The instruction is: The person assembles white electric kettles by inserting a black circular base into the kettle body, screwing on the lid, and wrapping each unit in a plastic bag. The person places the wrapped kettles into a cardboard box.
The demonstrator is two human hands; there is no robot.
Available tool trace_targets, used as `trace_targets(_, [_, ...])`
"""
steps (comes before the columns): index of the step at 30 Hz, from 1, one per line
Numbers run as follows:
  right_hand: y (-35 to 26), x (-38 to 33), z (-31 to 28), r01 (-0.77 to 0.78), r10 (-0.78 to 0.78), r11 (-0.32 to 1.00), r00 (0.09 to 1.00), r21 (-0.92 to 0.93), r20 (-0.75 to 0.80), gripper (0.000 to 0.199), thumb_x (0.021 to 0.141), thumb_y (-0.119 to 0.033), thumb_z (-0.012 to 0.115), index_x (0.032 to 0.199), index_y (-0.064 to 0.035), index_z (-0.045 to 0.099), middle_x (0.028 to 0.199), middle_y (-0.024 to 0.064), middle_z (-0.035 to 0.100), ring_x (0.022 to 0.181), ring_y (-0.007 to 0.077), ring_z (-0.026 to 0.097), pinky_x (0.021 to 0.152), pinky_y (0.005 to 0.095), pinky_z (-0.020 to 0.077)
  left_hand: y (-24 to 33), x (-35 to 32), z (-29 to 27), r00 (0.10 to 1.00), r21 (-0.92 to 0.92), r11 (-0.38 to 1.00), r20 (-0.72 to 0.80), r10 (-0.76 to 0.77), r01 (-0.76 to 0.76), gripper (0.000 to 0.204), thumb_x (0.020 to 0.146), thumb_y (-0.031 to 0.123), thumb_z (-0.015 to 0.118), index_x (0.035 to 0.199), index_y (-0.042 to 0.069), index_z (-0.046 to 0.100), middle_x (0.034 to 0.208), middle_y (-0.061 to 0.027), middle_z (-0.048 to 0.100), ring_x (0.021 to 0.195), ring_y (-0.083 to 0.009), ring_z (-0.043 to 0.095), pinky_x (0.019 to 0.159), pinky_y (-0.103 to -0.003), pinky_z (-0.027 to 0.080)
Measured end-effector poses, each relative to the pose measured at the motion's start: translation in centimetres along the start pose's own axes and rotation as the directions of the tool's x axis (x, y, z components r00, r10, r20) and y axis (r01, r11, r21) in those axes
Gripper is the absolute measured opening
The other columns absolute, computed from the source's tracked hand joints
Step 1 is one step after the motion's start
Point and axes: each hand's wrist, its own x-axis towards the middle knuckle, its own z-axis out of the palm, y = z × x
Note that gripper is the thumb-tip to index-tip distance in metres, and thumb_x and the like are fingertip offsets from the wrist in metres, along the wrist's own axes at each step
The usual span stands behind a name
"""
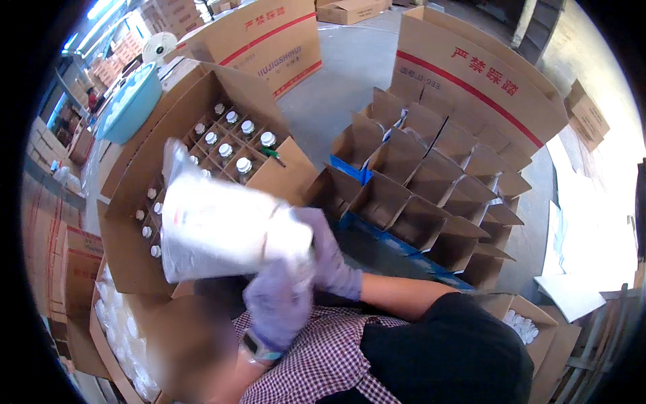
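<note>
A large white bottle-shaped thing in clear plastic (219,225) lies sideways in front of me, blurred by motion. Its wide end points left and its narrower end is at my gloves. My left hand (279,296), in a pale purple glove, is closed around the narrow end from below. On the far side of that end is my right hand (326,252), also gloved and closed against it; some of its fingers are hidden. Just beyond, an open carton (124,249) holds several clear bottles with white caps (243,165), standing upright between cardboard dividers.
To the right, cardboard dividers (404,158) form a grid edged with blue. Behind it stands a tall carton (478,81) with a red stripe. A light-blue basin (131,101) sits far left. Plastic-wrapped white items (121,330) fill a box at lower left; another box (521,330) is at lower right.
</note>
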Motion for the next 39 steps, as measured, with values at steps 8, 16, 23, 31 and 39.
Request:
trace_targets(8, [0.9, 9.7, -16.3, -0.174, 0.036, 0.880, 0.952, -0.442, -0.303, 0.071, 0.073, -0.019, 0.086, 0.133, -0.0045, 0.051, 0.123, 0.0144, 0.061, 0.118, 0.0263, 0.059, 0.104, 0.0402, 0.0469, -2.3, 1.2, -0.1, 0.982, -0.187, 0.982, 0.177, 0.066, -0.032, 0.039, 0.083, 0.017, 0.073, 0.119, 0.006, 0.067, 0.106, -0.0163, 0.068, 0.096, -0.0352, 0.066, 0.083, -0.043, 0.053])
trace_targets(16, [18.7, 19.5, -23.2, -0.356, 0.498, 0.093, 0.825, -0.930, -0.266, 0.095, 0.065, -0.067, 0.081, 0.134, -0.0058, 0.056, 0.127, 0.0262, 0.062, 0.121, 0.0412, 0.060, 0.102, 0.0470, 0.0505, -11.4, -5.5, -6.7, 0.937, -0.063, 0.936, -0.015, -0.348, 0.347, 0.027, 0.083, 0.009, 0.068, 0.109, 0.004, 0.069, 0.098, -0.0163, 0.069, 0.091, -0.0343, 0.067, 0.080, -0.040, 0.053])
trace_targets(23, [31.1, 17.8, -22.4, -0.175, 0.798, -0.053, 0.584, -0.983, -0.147, 0.078, 0.094, -0.066, 0.043, 0.143, -0.0065, 0.055, 0.148, 0.0243, 0.051, 0.136, 0.0404, 0.051, 0.113, 0.0489, 0.0405, -17.3, -19.0, -15.1, 0.653, 0.060, 0.680, -0.348, -0.672, 0.731, 0.025, 0.087, 0.016, 0.071, 0.108, 0.003, 0.071, 0.100, -0.0156, 0.070, 0.093, -0.0320, 0.069, 0.085, -0.041, 0.055])
trace_targets(31, [31.3, 20.0, -19.6, -0.103, 0.744, 0.199, 0.663, -0.975, 0.082, 0.044, 0.089, -0.039, 0.062, 0.111, -0.0014, 0.072, 0.114, 0.0248, 0.071, 0.109, 0.0422, 0.066, 0.094, 0.0492, 0.0497, -31.0, -29.7, -24.6, 0.243, 0.253, 0.148, -0.403, -0.882, 0.956, 0.061, 0.082, 0.046, 0.076, 0.127, 0.006, 0.065, 0.116, -0.0183, 0.070, 0.110, -0.0336, 0.067, 0.098, -0.044, 0.051])
trace_targets(39, [20.3, 23.8, -9.6, 0.225, 0.435, 0.478, 0.779, -0.849, 0.451, 0.038, 0.090, -0.035, 0.069, 0.110, -0.0023, 0.070, 0.108, 0.0198, 0.069, 0.104, 0.0371, 0.064, 0.091, 0.0458, 0.0505, -45.1, -27.8, -20.9, 0.193, 0.163, 0.141, -0.369, -0.909, 0.976, 0.103, 0.062, 0.058, 0.086, 0.146, 0.010, 0.049, 0.132, -0.0248, 0.062, 0.121, -0.0405, 0.061, 0.104, -0.045, 0.049])
